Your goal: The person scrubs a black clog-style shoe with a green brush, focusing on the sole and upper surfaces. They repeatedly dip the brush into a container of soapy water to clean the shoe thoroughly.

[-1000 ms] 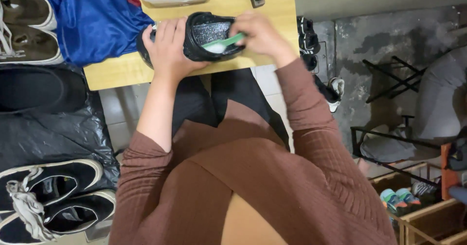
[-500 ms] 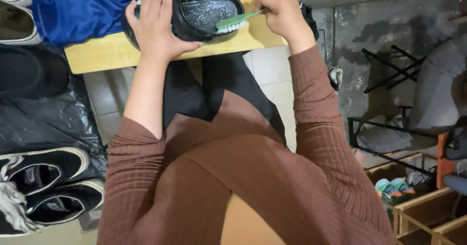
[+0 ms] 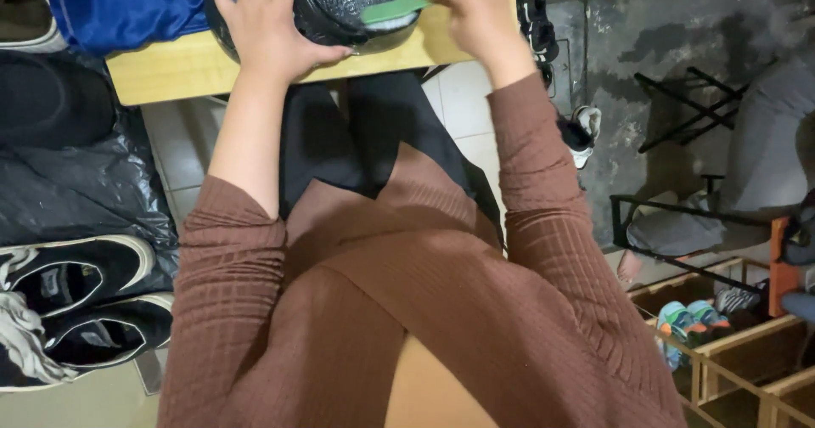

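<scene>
A black shoe with a speckled grey sole [image 3: 356, 3] is held upside down at the near edge of a pale wooden table [image 3: 170, 67], close to the top of the view. The left hand [image 3: 267, 25] is wrapped around the shoe's heel end, fingers curled over it. The right hand [image 3: 475, 8] is closed around a green-handled brush [image 3: 395, 9], whose head is laid against the sole. How much of the sole has been scrubbed cannot be told; the grey surface looks speckled all over, and no clean patch stands out. A blue cloth [image 3: 127, 3] lies on the table beside the shoe. Black-and-white sneakers [image 3: 76, 309] are set on the floor at the left. Wooden crates [image 3: 730, 343] at the right are seen to hold more shoes, one pair turquoise.
</scene>
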